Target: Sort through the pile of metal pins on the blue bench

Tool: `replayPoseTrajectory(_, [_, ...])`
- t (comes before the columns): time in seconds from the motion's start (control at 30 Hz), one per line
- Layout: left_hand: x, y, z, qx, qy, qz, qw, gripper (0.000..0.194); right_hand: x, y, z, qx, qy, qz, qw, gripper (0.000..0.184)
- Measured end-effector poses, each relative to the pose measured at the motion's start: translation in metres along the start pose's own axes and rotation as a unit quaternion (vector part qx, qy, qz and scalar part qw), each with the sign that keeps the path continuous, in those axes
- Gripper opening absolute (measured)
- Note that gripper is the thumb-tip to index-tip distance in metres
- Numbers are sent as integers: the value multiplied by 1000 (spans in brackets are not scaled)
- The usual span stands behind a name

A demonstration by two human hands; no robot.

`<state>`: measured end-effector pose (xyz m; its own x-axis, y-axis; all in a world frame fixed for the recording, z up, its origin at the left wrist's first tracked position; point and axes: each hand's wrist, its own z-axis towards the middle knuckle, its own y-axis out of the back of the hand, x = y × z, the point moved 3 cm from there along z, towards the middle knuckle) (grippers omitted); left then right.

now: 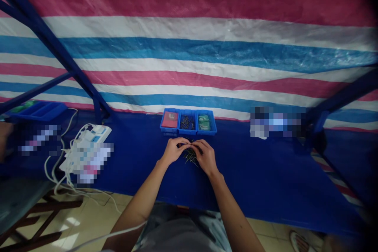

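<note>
My left hand [174, 149] and my right hand [204, 155] meet over the blue table, fingertips pinched together close to each other. Whatever sits between the fingertips is too small to make out. Below them lies a loose pile of thin, dark greenish stick-like pieces [191, 156]. Just beyond my hands stand three joined blue bins. The left bin [170, 130] contains a red flat item [170, 119], the middle bin [187, 131] dark thin pieces [187, 122], and the right bin [208, 132] green and pale small pieces [204, 122].
To the left lie a white power strip [102, 130] and tangled white cables [54, 169]. A blue divided tray [44, 111] is at the far left, near another person's hand [5, 138]. Blue metal frame bars [59, 51] rise at both sides before a striped sheet [189, 55].
</note>
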<state>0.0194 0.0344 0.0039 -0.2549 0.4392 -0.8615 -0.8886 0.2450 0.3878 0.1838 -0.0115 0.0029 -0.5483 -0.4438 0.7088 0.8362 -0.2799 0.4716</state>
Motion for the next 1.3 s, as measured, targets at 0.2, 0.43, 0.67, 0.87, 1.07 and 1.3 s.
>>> replayPoseTrajectory(0.2, [1, 0, 1, -5, 6, 18, 1000, 19, 1, 1, -1, -11, -10, 11, 1000, 19])
replayPoseTrajectory(0.43, [-1, 0, 1, 19, 1, 49, 999, 22, 0, 2, -1, -17, -16, 12, 1000, 16])
replayPoseTrajectory(0.67, [-3, -1, 0, 29, -1, 56, 998, 25, 2, 2, -1, -18, -15, 15, 1000, 16])
replayPoseTrajectory(0.87, [-3, -1, 0, 40, -6, 56, 998, 27, 3, 1, 0, -10, 9, 3, 1000, 18])
replayPoseTrajectory(1.07, [-5, 0, 0, 45, -14, 55, 997, 26, -1, -1, -2, -2, 5, -10, 1000, 20])
replayPoseTrajectory(1.3, [-8, 0, 0, 41, -17, 58, 997, 26, 2, 0, -1, 6, -5, -8, 1000, 21])
